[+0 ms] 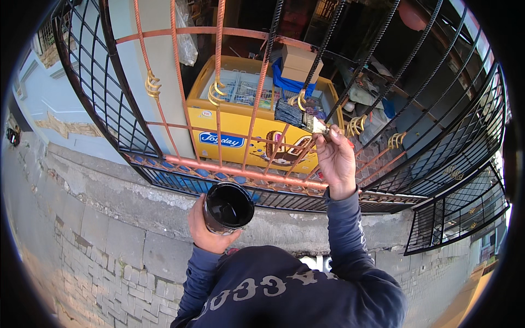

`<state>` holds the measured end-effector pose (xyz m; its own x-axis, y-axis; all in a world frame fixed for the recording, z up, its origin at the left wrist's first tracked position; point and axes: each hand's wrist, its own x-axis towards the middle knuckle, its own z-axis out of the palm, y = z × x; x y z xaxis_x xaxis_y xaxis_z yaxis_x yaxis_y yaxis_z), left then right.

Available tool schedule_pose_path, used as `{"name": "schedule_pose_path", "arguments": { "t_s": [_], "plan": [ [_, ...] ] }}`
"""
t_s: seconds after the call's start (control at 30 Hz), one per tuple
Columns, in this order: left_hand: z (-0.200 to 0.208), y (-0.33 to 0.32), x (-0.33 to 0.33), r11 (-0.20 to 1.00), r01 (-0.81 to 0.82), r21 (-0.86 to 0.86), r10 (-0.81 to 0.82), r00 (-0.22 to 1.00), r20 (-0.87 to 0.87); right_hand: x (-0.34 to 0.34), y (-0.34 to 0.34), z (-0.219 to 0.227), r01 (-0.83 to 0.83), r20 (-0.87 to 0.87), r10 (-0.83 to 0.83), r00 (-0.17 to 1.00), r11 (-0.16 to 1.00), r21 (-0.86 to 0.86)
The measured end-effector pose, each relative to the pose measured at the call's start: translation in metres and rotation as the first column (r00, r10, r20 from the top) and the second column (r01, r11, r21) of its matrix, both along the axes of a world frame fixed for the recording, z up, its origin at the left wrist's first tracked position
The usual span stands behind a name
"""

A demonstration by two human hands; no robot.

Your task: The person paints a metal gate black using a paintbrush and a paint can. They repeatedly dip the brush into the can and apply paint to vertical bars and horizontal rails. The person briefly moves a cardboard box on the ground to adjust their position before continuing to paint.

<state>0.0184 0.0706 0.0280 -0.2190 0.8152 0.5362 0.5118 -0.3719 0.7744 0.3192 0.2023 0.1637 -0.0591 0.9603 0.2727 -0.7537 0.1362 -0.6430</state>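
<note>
The left hand (205, 229) cups a round tub (220, 225) of glossy black paint (225, 212) — the right hand (335, 159) pinches a bristly, black-coated brush (295, 117) before twisted metal bars (255, 109).

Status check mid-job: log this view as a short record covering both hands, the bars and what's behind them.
Left hand: grips an open dark can, dark liquid inside
Right hand: holds a paintbrush, dark bristles pointing left
Brush contact: bristles overlap a bar in view; touching or not, cannot tell
Bars: some reddish-brown, some black
Ornaments: gold, curled, on several bars
Behind bars: yellow chest freezer, cardboard box on top
Ground: grey paving
</note>
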Motion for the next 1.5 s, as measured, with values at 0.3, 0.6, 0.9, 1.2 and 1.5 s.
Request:
{"name": "schedule_pose_path", "arguments": {
  "t_s": [0.3, 0.6, 0.9, 1.2, 1.5],
  "plan": [
    [-0.024, -0.019, -0.005, 0.992, 0.031, -0.126, -0.042, 0.996, -0.084, -0.033, 0.021, 0.041, 0.415, 0.321, -0.537, 0.78, 0.828, 0.377],
    [-0.048, -0.013, -0.006, 0.972, 0.093, -0.216, -0.086, 0.995, 0.042, -0.091, 0.07, 0.086, -0.363, 0.011, -0.935, -0.355, 0.149, 0.92],
    [-0.052, -0.011, 0.002, 0.966, 0.163, -0.201, -0.156, 0.986, 0.052, -0.105, 0.131, 0.109, -0.39, -0.01, -0.78, -0.626, 0.302, 0.87],
    [-0.051, -0.014, -0.002, 0.974, 0.141, -0.175, -0.129, 0.989, 0.079, -0.104, 0.149, 0.112, -0.317, 0.02, -0.794, -0.608, 0.265, 0.91],
    [-0.051, -0.013, -0.002, 0.974, 0.11, -0.197, -0.105, 0.994, 0.035, -0.111, 0.156, 0.118, -0.334, -0.022, -0.757, -0.654, 0.262, 0.906]
  ]
}}
